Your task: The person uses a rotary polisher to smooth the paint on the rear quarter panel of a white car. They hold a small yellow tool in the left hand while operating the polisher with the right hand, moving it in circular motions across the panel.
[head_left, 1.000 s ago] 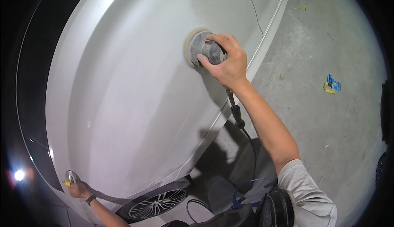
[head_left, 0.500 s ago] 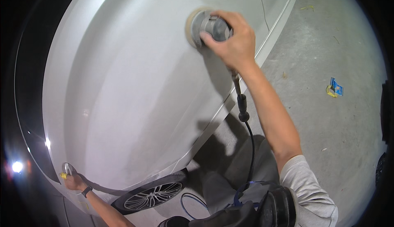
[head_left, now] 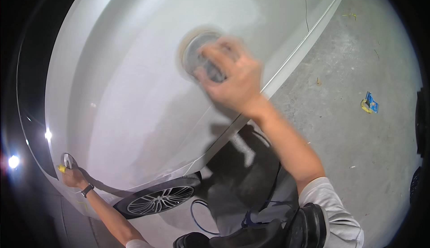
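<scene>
My right hand (head_left: 237,75), smeared by motion, is wrapped over the top of a round grey orbital sander (head_left: 193,53). The sander's pale pad lies against a large whitish-grey car door panel (head_left: 143,82). Far to the lower left, my left hand (head_left: 74,177), with a dark band on the wrist, is closed at what looks like the car's door handle (head_left: 67,160) in a shiny oval recess. A small yellow piece (head_left: 61,168) pokes out beside its fingers; what it is, I cannot tell.
A spoked wheel (head_left: 161,201) sits below the panel, with a blue hose (head_left: 193,216) looping on the floor beside it. A blue and yellow wrapper (head_left: 371,102) lies on the concrete floor (head_left: 340,136) to the right. Dark window glass borders the panel's left side.
My right hand has moved the sander left and downward across the panel. My left hand stays at the handle; the whole view has shifted slightly.
</scene>
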